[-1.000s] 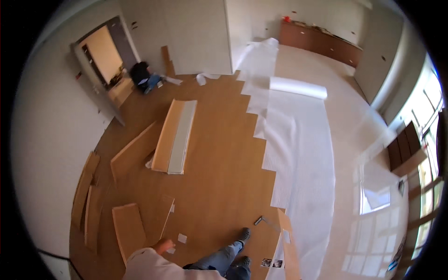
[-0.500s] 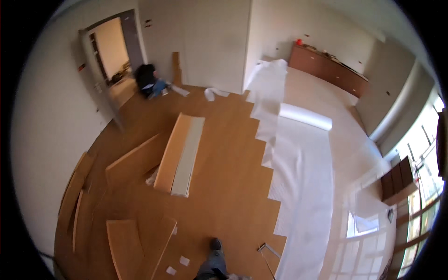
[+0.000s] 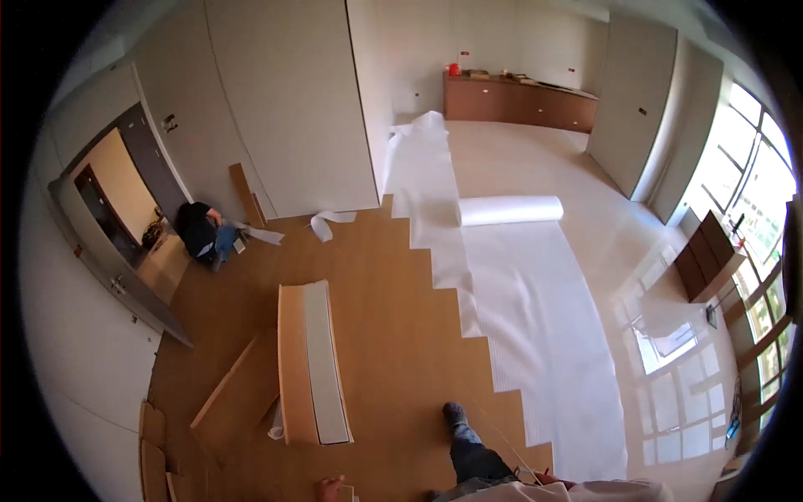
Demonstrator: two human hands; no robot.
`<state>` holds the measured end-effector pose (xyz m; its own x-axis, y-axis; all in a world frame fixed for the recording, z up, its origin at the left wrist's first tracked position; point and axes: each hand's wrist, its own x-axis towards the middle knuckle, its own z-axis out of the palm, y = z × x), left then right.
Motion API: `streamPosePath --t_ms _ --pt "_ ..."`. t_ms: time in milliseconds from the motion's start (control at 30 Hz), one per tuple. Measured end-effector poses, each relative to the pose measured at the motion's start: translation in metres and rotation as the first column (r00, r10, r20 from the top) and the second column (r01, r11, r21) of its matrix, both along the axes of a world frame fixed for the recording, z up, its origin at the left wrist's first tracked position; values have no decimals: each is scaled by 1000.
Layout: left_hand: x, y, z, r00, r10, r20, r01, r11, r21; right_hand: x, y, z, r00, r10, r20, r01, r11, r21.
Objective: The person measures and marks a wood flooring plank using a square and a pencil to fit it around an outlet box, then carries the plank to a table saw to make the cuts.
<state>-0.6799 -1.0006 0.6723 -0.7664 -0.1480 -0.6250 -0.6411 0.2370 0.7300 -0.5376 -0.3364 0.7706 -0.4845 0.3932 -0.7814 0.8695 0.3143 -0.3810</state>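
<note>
My left hand shows at the lower edge, its fingers curled, with a small pale-edged piece right beside it; what it holds is too cut off to name. Further right, my right hand is partly hidden by my pale clothing, fingers closed by a small red-and-dark thing. A thin pale line runs from there over the wood-look planks. My dark shoe stands on these planks. Ahead on the left lies an open long carton with a pale grey strip in it.
White underlay borders the stepped plank edge, with its roll farther off. Loose boards lie left of the carton. A co-worker crouches by the open door. Brown drawer units stand at the far wall.
The view has swung, and my hands have come in at the lower edge. The metal bar tool on the floor and the nearer boards have left the picture. The co-worker still crouches by the door.
</note>
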Motion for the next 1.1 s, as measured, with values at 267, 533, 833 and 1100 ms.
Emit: streamPosePath --t_ms 267,533,833,1100 --pt "10 153 21 895 63 442 -119 988 100 -243 51 2 977 206 49 -206 978 -17" --pt "-96 189 8 700 398 593 -633 730 257 -552 27 16 883 463 -72 -463 886 26" --pt "-326 91 -59 817 315 483 -401 912 85 -758 -79 26 848 523 -79 -521 852 48" --pt "-632 -80 -36 937 -327 -125 154 706 -691 -893 -138 59 909 415 -36 -412 909 63"
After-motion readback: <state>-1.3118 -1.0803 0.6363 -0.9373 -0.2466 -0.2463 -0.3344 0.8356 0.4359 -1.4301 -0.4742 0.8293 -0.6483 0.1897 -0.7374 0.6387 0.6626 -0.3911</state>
